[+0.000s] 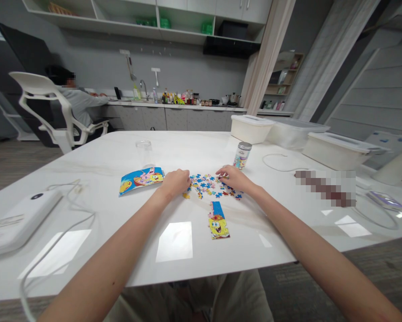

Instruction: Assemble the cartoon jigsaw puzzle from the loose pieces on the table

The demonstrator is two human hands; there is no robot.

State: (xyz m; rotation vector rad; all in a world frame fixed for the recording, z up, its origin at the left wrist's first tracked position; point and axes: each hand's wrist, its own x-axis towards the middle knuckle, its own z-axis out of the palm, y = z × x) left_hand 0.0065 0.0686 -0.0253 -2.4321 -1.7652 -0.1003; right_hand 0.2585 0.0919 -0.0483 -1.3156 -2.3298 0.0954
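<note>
A loose heap of small jigsaw pieces, mostly blue with some yellow and red, lies on the white table between my hands. At the heap's left edge is my left hand, its fingers curled closed; whatever they hold is hidden. My right hand reaches over the right side of the heap, fingers bent and apart, fingertips close to the pieces. Nearer to me lies a joined puzzle strip with a yellow cartoon face and blue above. A curved picture sheet rests beside my left hand. Behind my right hand stands a printed tin.
A clear plastic cup stands behind the sheet. White lidded boxes line the far right. A white device with a cable lies left. One person sits at the back counter near a white chair.
</note>
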